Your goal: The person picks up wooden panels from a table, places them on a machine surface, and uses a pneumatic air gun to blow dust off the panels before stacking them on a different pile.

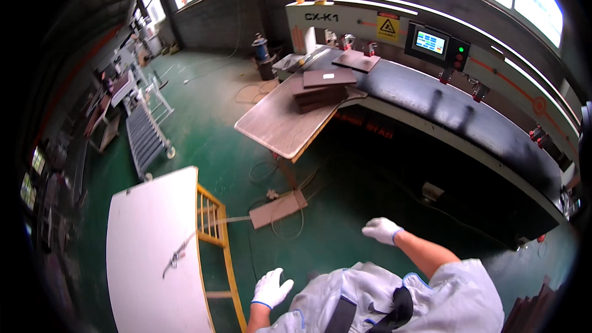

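Observation:
My left hand (272, 288), in a white glove with a blue cuff, is low in the picture beside the yellow-framed table. It holds nothing, and its thumb stands apart from the fingers. To its left, an air blow gun (175, 260) with a hose lies on the white tabletop (145, 222). My right hand (382, 230), gloved alike, reaches out over the green floor with loosely stretched fingers and nothing in them. Ahead, a stack of brown panels (319, 94) sits on the wooden side table (283, 120) of a long machine. Another brown panel (356, 60) lies on the machine bed.
The machine (431, 95) curves along the right with a lit control screen (430, 42). A flat board (279, 209) and looped hoses lie on the floor ahead. A roller conveyor (147, 132) stands at the left. Dark strips (529, 308) are stacked at the lower right.

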Motion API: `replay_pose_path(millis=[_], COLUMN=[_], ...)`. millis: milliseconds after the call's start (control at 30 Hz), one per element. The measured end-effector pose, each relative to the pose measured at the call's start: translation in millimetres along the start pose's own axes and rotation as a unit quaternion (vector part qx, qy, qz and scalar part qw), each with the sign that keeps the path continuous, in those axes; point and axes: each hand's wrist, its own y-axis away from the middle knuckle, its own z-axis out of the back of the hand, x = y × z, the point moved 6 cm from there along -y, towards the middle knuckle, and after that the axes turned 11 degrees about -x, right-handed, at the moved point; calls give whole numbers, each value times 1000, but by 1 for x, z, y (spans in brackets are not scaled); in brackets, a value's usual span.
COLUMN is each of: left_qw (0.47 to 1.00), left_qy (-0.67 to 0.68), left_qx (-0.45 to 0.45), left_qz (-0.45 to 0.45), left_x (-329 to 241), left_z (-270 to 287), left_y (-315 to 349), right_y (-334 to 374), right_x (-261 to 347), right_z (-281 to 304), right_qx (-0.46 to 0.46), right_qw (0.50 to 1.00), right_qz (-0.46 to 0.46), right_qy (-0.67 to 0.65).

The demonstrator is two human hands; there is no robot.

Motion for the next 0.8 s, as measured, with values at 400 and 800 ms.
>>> replay_pose_path(millis=[400,800], left_qw=[934,945], left_qy=[2,200], left_qx=[19,76], left_qz=[-356,246], left_x=[-258,-65], left_z=[55,-136], left_y=[-398,-394], right_y=[-138,-323], right_x=[-183,-149], right_z=[78,175], right_qx=[-209,42], right_qw=[868,955], right_qz=[-282,-236], right_qy=[-351,-176])
